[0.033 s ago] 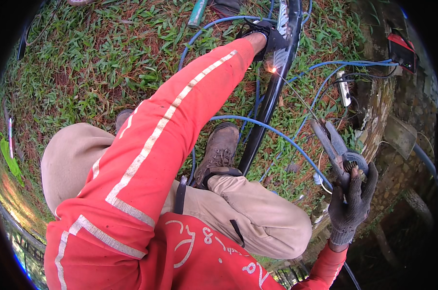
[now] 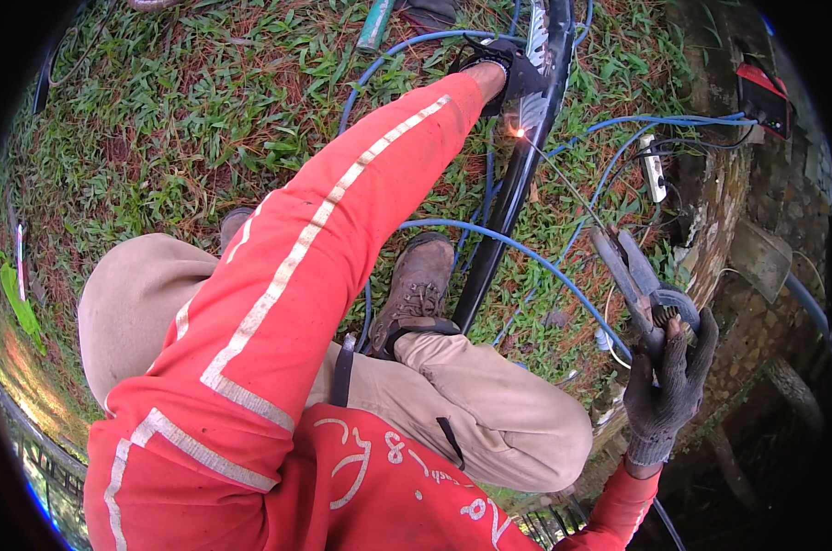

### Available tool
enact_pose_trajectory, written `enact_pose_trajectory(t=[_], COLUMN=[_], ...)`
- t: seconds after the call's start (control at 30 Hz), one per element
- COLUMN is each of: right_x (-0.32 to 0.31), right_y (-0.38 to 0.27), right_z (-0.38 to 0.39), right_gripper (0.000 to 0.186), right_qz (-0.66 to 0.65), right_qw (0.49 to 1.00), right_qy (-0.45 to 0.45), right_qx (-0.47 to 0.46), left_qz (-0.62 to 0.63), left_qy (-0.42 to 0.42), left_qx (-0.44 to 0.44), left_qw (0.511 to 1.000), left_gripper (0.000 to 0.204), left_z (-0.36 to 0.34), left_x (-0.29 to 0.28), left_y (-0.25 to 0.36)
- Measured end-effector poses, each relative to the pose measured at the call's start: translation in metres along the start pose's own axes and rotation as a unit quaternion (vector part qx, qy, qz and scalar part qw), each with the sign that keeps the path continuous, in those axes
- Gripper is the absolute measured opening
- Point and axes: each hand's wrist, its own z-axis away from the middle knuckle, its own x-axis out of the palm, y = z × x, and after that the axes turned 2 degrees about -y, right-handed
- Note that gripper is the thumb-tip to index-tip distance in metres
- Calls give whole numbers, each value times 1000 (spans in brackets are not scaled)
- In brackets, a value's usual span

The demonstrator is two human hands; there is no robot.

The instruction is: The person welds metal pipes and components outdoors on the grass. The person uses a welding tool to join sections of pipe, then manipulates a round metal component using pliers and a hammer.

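A long black metal bar [image 2: 509, 197] slants from the top edge of the frame, right of centre, down to the middle beside a brown boot [image 2: 422, 285]. Along its upper stretch lies a silvery, ribbed metal piece [image 2: 533, 108]. An orange-white glow [image 2: 520, 133] sits at the bar's left edge, upper right of centre, at the tip of a thin rod [image 2: 567, 182]. The rod runs down to the right into the jaws of a grey electrode holder [image 2: 625, 275].

The right hand [image 2: 664, 390], in a dark knitted glove at the lower right, has its fingers bent about the holder's handle, 1 bare fingertip showing. The left hand [image 2: 519, 75], in a black glove at top centre, is at the silvery piece; its fingers are hidden, so I cannot tell whether they pinch it.

Blue cables [image 2: 526, 254] loop over the grass [image 2: 204, 119], 1 crossing above the bar at mid-frame. Farther right are a white power strip [image 2: 653, 168] and, in the upper right, a red-and-black box [image 2: 763, 99]. A turquoise cylinder [image 2: 375, 26] lies near the top edge. Beige trousers [image 2: 471, 399] and red sleeves [image 2: 315, 230] fill the lower part.
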Motion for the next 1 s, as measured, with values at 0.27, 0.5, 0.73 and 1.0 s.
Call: enact_pose_trajectory(t=[0.27,0.5,0.73,1.0], right_x=[1,0,11,6], right_y=[2,1,9,2], right_z=[20,-6,16,6], right_gripper=[70,69,72,78], right_qz=[6,2,-3,1], right_qw=[999,1000,1000,1000], right_qy=[-9,8,-7,3], right_qx=[30,-15,20,4], left_qz=[40,-79,-72,-78], left_qy=[-126,-105,-176,-145], left_qx=[-81,-36,-24,0], left_qw=[988,991,981,986], left_gripper=[65,69,69,66], left_z=[38,16,25,27], left_x=[-34,-39,-43,-38], left_y=[82,9,76,59])
